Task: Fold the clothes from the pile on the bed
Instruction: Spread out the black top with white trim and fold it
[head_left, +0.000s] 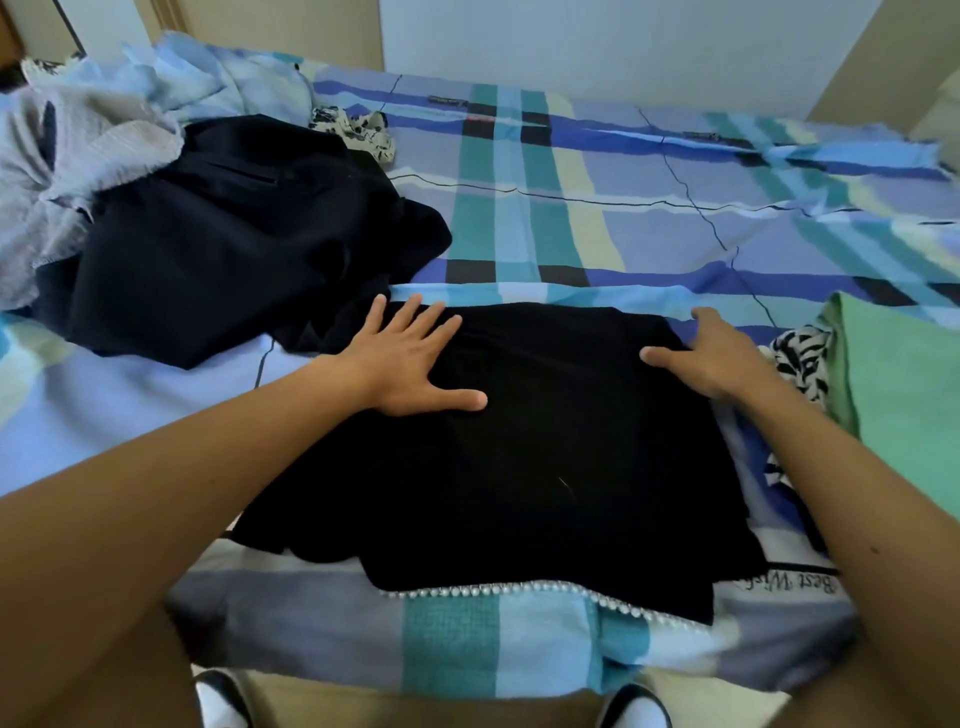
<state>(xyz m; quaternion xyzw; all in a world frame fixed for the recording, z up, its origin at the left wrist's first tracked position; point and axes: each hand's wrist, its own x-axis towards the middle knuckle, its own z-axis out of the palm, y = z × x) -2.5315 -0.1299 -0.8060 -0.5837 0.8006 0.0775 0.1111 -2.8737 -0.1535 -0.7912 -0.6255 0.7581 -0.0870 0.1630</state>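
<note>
The black garment (519, 441) is spread flat on the checked bed sheet (597, 208) beneath both hands, with its pearl trim (493, 591) lying nearest the person. The left hand (410, 358) is laid flat on the far left corner, fingers straight and spread. The right hand (711, 353) is set on the far right corner, thumb stretched along the fabric. Its fingers are bent over the edge and hidden, so whether cloth is pinched cannot be told. Beyond the left hand the pile is seen — dark clothes (234, 234) with grey cloth (67, 171) behind. Just right of the right hand lie a zebra-print cloth (802, 353) and a green folded piece (904, 395).
</note>
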